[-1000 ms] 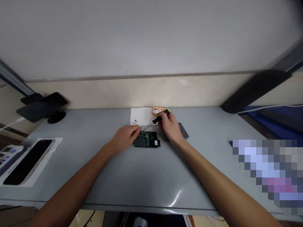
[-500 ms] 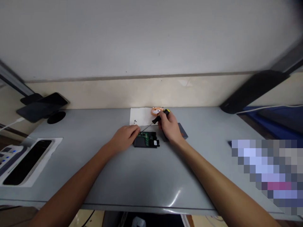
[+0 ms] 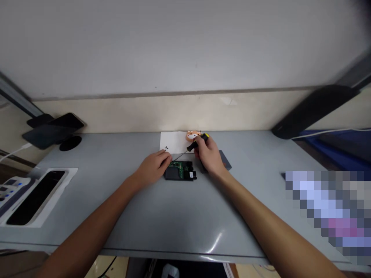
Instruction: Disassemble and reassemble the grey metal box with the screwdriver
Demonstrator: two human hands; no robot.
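Observation:
A small black device with a bare green circuit board [image 3: 181, 171] lies on the grey table. My left hand [image 3: 155, 166] is closed at its left end, fingertips at the upper left corner. My right hand [image 3: 208, 155] is wrapped round the black and yellow handle of a screwdriver [image 3: 192, 146]. Its thin shaft slants down to the left, and the tip meets the board's top edge close to my left fingertips. Behind the device, several tiny dark pieces, probably screws, rest on a white sheet of paper [image 3: 173, 141]. A dark grey flat panel [image 3: 224, 160] lies partly under my right hand.
An orange and white animal-face object [image 3: 193, 135] sits at the paper's right edge. On the left are a phone on a stand [image 3: 55, 129] and a large black phone-like slab [image 3: 36, 199] on white paper. A dark cylinder [image 3: 311, 112] leans at the back right.
The whole view has shifted very slightly. Both hands, the screwdriver and the device keep nearly the same places relative to one another.

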